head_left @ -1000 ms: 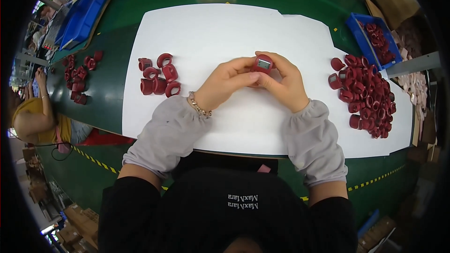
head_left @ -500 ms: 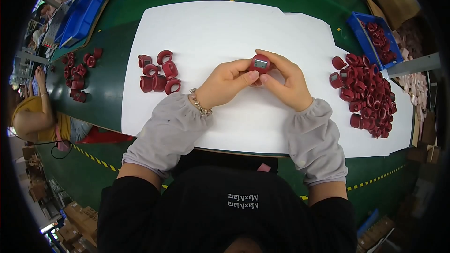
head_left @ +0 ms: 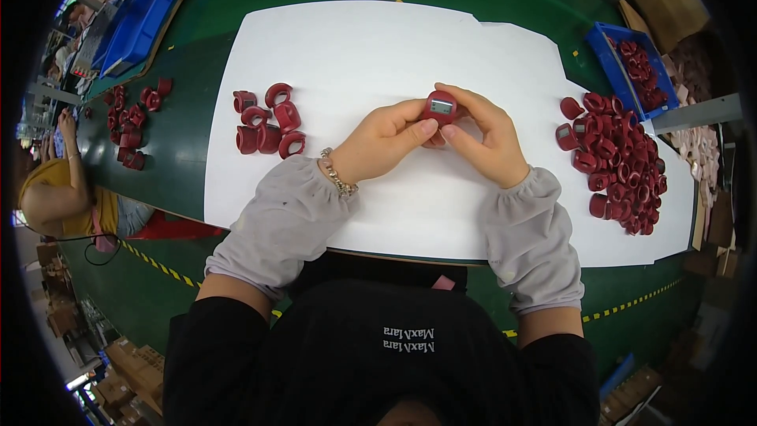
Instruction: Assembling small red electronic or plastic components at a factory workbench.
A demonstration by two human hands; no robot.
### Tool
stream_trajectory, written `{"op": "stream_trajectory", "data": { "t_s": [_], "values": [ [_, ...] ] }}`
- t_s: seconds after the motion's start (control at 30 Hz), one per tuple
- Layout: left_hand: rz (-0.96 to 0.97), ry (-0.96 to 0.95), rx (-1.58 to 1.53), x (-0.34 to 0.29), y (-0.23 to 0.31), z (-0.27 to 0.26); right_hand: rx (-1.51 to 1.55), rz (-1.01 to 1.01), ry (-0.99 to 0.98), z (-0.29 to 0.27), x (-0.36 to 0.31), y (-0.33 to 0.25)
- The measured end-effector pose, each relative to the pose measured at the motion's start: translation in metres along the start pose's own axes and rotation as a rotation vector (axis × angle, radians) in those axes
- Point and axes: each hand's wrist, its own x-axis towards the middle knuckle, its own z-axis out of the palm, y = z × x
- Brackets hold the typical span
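A dark red ring-shaped finger counter (head_left: 441, 106) with a small grey screen is held over the middle of the white sheet, its screen facing up. My left hand (head_left: 386, 138) grips it from the left, thumb at its lower edge. From the right, my right hand (head_left: 490, 138) closes on the same counter, with the forefinger curled over its far side and the thumb near its front. The fingers hide the counter's band in part. To the left lies a small group of similar red counters (head_left: 268, 139); at the right is a large heap of them (head_left: 623, 162).
White sheeting (head_left: 378, 47) covers much of the green table (head_left: 197, 71). A blue bin (head_left: 666, 87) with more red counters stands at the far right. Further counters (head_left: 130, 138) lie at the left, near another person (head_left: 59, 197). A blue tray (head_left: 146, 16) sits far left.
Both hands and the counter keep nearly the same pose, shifted very slightly right in the picture. Nothing has been taken up or let go.
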Motion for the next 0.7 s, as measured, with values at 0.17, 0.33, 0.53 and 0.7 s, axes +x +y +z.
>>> {"op": "stream_trajectory", "data": {
  "t_s": [0.17, 0.33, 0.53, 0.7],
  "values": [
    [-0.02, 0.001, 0.019, 0.0004, 0.0002, -0.0014, -0.01, -0.005, 0.001, -0.0001, 0.0, 0.0016],
    [-0.001, 0.013, -0.025, 0.0002, 0.0012, 0.0022, 0.011, 0.028, 0.02, 0.002, -0.0007, 0.0055],
    [-0.04, -0.042, 0.025, -0.0013, 0.0031, -0.0021, 0.047, 0.057, 0.036, 0.0037, -0.001, 0.0052],
    [-0.015, -0.063, 0.049, -0.0015, 0.004, 0.0001, 0.039, 0.054, 0.025, 0.0013, -0.0016, 0.002]
  ]
}}
